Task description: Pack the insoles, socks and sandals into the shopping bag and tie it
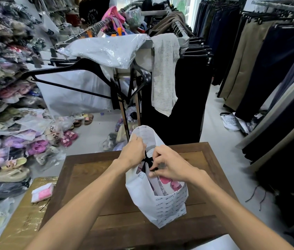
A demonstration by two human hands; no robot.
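A white shopping bag (158,204) with small printed lettering stands upright on the near-right part of a dark wooden table (95,179), its mouth partly gathered and its far handle flap standing up above the hands. Both hands meet at the top of the bag, over a black ribbon (147,160) that runs down between them. The left hand (133,150) is closed on the far-left edge of the bag's opening, fingers curled in and pressed together on the white material beside the ribbon. The right hand (169,165) is on the near-right side, its thumb and forefinger pinching an end of the black ribbon low against the bag, the other fingers bent loosely above. Inside the bag, below the right hand, shows something pink and white wrapped in clear plastic (169,183) (whether sandal, sock or insole cannot be told from here). To the left of the table, on a gold-coloured surface (21,219), lies a small pink and white packet (42,193), well apart from the bag. On the far left, shelves and floor hold heaps of bagged slippers (12,147). Beyond the table stands a clothes rack (130,69) draped with plastic-wrapped garments, and dark trousers (269,69) hang along the right.
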